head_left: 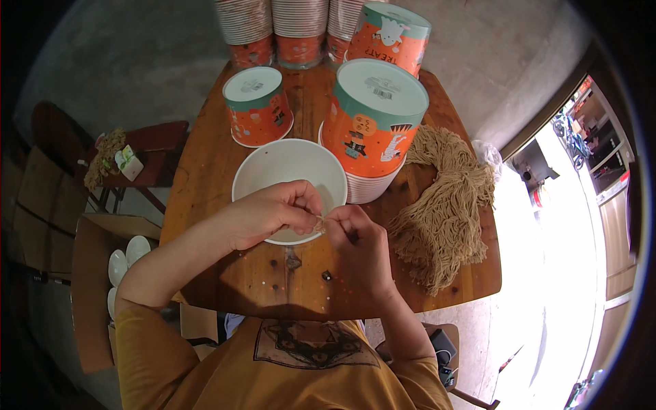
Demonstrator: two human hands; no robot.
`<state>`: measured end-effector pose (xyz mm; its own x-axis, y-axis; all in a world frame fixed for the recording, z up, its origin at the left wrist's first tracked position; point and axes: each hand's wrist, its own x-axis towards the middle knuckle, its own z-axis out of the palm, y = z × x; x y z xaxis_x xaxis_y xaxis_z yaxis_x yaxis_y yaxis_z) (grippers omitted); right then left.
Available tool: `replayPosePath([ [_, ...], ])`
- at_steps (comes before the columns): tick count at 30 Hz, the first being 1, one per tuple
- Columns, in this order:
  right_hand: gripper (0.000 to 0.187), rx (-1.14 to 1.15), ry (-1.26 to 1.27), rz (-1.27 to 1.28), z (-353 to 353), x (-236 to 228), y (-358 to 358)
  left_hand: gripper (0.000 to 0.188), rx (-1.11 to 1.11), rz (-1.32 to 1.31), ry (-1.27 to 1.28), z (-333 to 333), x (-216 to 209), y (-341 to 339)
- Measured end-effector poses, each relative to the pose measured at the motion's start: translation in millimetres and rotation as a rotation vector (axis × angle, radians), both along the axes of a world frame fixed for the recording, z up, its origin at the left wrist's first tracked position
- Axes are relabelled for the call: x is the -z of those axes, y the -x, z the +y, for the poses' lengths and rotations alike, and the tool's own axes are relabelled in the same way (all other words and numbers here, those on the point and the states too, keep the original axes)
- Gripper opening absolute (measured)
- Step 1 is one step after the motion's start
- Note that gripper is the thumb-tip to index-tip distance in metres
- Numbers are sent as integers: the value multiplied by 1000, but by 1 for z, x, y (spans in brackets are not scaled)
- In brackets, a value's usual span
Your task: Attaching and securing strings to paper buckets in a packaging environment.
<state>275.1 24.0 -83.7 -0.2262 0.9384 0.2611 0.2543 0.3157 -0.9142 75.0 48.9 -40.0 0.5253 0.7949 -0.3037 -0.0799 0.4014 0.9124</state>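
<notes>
A paper bucket [287, 160] with a white inside stands with its mouth up at the middle of the wooden table. Over its near right rim, my left hand [277, 212] is closed in a pinch on a short piece of tan cord [319, 224]. From the other side my right hand [360, 246] pinches the same cord, fingertips close to the left ones. The cord is small and partly hidden by the fingers. To the right lies a large bundle of tan cords [447, 205].
Upside-down orange and green buckets stand beyond: a small bucket [258, 109], a large nested stack [372, 130] and another bucket [389, 34]. Wrapped bucket stacks [298, 31] line the back. Left of the table are a cardboard box [92, 287] with white pieces and a bench [154, 147].
</notes>
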Motion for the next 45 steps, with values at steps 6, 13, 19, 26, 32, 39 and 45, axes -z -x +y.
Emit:
replayPosePath([
  [6, 18, 16, -289, -71, 0, -4, -6, 16, -32, 5, 42, 1, -2, -2],
  [13, 24, -65, -452, -238, 4, -12, -13, 19, -50, 44, 5, -2, 0, -2],
  [19, 18, -140, -747, -469, 4, -25, -19, 22, -68, 63, -2, -8, -3, -7],
  [26, 25, -182, -782, -567, 2, -30, -17, 21, -70, 69, -30, -11, -2, -4],
  [32, 27, -169, -861, -689, 4, -36, -14, 26, -35, 268, -128, -11, -13, -8],
  [39, 20, -122, -799, -691, 3, -39, -3, 20, -48, 207, -118, -7, -1, -3],
  [45, 19, -102, -831, -743, 3, -41, -2, 18, -44, 155, -139, -5, 6, -1],
])
